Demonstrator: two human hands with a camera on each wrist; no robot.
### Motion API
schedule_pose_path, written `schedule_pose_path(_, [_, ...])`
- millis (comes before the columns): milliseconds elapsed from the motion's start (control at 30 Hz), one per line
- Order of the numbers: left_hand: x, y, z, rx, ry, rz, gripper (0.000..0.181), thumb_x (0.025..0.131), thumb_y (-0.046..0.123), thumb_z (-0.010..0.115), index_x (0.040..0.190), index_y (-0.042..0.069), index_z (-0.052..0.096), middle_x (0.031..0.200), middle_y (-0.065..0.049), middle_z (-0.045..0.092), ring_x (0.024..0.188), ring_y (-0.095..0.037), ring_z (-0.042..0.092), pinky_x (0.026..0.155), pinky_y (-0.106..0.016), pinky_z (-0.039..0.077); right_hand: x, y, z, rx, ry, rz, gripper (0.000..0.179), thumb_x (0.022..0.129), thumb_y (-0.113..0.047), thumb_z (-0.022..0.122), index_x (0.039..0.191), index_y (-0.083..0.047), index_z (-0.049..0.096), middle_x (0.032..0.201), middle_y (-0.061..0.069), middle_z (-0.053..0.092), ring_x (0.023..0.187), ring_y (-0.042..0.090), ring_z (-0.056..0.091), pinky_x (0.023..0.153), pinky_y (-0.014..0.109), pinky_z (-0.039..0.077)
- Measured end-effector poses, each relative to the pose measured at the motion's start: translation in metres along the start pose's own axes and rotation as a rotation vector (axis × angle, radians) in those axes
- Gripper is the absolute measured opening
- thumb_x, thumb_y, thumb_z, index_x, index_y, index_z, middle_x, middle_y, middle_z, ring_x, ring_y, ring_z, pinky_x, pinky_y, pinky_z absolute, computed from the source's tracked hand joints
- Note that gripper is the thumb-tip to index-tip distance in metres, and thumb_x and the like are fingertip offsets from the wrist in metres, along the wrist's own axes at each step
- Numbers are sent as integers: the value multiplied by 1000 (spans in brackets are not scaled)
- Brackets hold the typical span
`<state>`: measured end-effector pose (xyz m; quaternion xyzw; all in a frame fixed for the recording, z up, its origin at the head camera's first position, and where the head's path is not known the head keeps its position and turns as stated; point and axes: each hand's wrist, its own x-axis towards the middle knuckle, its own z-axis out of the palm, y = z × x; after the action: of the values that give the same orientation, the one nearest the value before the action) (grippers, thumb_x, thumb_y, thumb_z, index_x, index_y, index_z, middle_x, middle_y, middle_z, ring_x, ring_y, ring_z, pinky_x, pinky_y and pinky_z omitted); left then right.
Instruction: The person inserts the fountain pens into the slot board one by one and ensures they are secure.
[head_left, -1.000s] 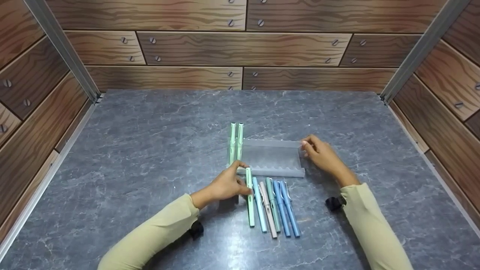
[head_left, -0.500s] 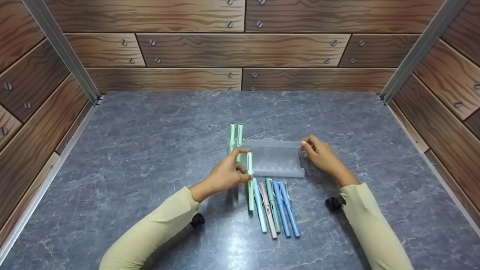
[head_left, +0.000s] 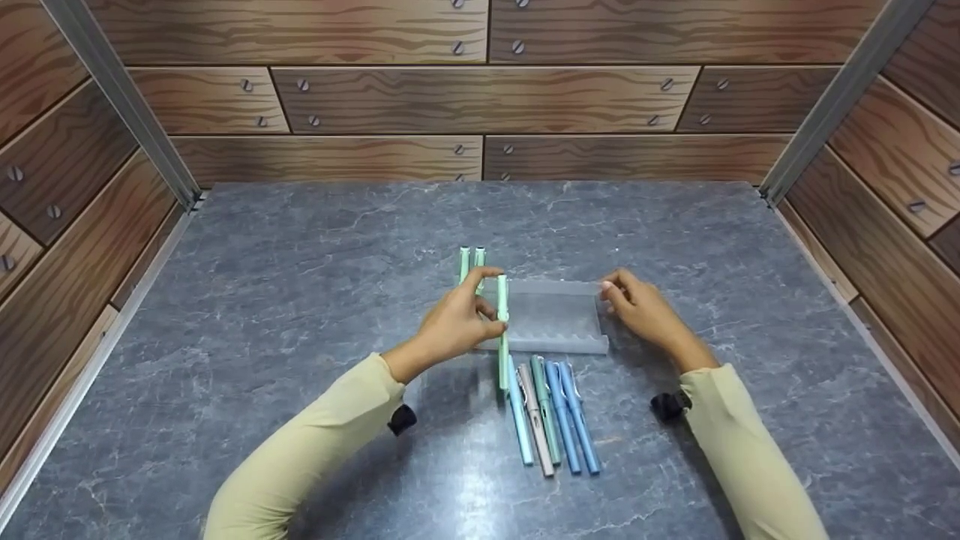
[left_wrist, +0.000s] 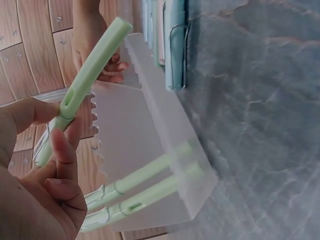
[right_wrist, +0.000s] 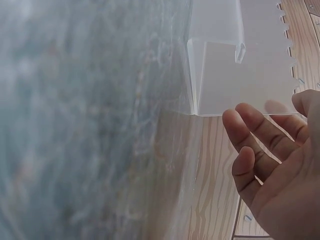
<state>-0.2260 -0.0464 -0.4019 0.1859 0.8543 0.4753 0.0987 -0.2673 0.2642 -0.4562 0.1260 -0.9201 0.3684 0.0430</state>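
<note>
A light green pen (head_left: 503, 300) is pinched between the thumb and fingers of my left hand (head_left: 454, 322), raised at the left part of a frosted clear pen rack (head_left: 555, 311). Its clip end points toward the back; the left wrist view shows the pen (left_wrist: 95, 65) slanting over the rack's notched edge. Two matching green pens (left_wrist: 145, 176) lie side by side in the rack's leftmost slots, partly behind my left hand in the head view. My right hand (head_left: 641, 311) holds the rack's far right corner, thumb and index finger (right_wrist: 277, 107) on either side of the panel.
In front of the rack several capped pens lie side by side on the grey marbled table (head_left: 300, 262): a light blue pen (head_left: 520, 424), a grey pen (head_left: 537, 427), a dark green pen (head_left: 546, 412) and blue pens (head_left: 574, 420). Wood-patterned walls (head_left: 480, 97) enclose the table.
My left hand has lifted the green pen from the left end of the row and carried it back over the rack's front edge. My right hand stays at the rack's corner.
</note>
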Motion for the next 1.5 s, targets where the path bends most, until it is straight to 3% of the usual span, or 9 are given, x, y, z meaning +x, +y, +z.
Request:
schedule_pose_path(133, [5, 3, -3, 59, 40, 27, 67, 84, 15, 71, 142, 25, 38, 88, 0, 72, 61, -12, 59, 51, -26, 38, 1, -1, -1, 2, -6, 7, 25, 103, -19, 44, 110, 2, 56, 98, 21, 67, 82, 31, 65, 71, 32, 48])
schedule_pose_path(433, [11, 7, -7, 104, 107, 45, 67, 84, 14, 70, 142, 25, 39, 89, 0, 73, 58, -13, 58, 47, -26, 33, 2, -2, -2, -12, -9, 15, 26, 103, -21, 44, 109, 1, 56, 99, 20, 67, 81, 29, 64, 70, 33, 47])
schedule_pose_path(733, [17, 7, -8, 234, 214, 97, 65, 85, 15, 69, 141, 26, 39, 92, 1, 73, 42, -7, 43, 41, -23, 25, 1, -1, -2, -5, -20, 18, 27, 103, -20, 43, 111, 2, 56, 99, 21, 66, 82, 29, 64, 71, 32, 47])
schedule_pose_path(1100, [22, 1, 0, 375, 326, 174, 62, 86, 16, 67, 140, 26, 39, 94, 3, 74, 39, -6, 33, 38, -21, 21, 0, -2, -1, 0, -8, 15, 26, 103, -20, 44, 110, 2, 56, 98, 20, 66, 81, 29, 64, 70, 29, 47])
schedule_pose_path(1500, [29, -7, 1, 413, 335, 176, 62, 86, 13, 65, 140, 25, 39, 94, 1, 74, 41, -7, 34, 40, -22, 23, 0, -2, -1, 2, -13, 35, 26, 103, -19, 43, 111, 2, 56, 98, 22, 65, 81, 27, 63, 69, 29, 46])
